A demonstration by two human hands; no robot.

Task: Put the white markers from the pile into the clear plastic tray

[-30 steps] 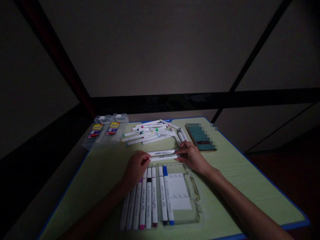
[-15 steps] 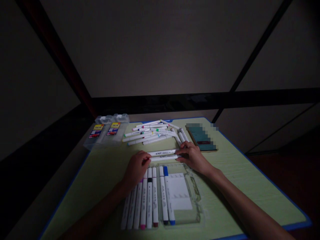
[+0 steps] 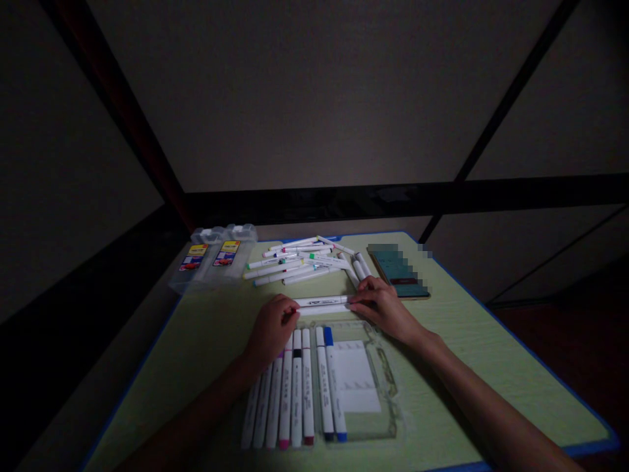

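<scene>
Two white markers [image 3: 322,302] lie side by side, level, between my hands above the far edge of the open clear case. My left hand [image 3: 271,329] pinches their left ends, where a bit of red shows at the fingertips. At the right ends, the fingers of my right hand [image 3: 382,309] are closed on the same pair. Below, the clear plastic marker case [image 3: 363,431] holds a row of white markers [image 3: 297,393] with coloured end caps in its left part. Two more, one blue-capped [image 3: 337,387], lie beside a white paper insert [image 3: 361,377] in its right part.
A loose pile of markers [image 3: 295,265] lies at the back, with several more [image 3: 362,263] near my right hand. To their right is a phone-like flat device [image 3: 400,269], partly pixelated. Clear plastic cases [image 3: 209,272] with labels stand back left. The green table [image 3: 472,367] has blue edging.
The two held markers have come closer together, and the print on the nearer one no longer shows. Both hands keep nearly the same place; the view has shifted slightly.
</scene>
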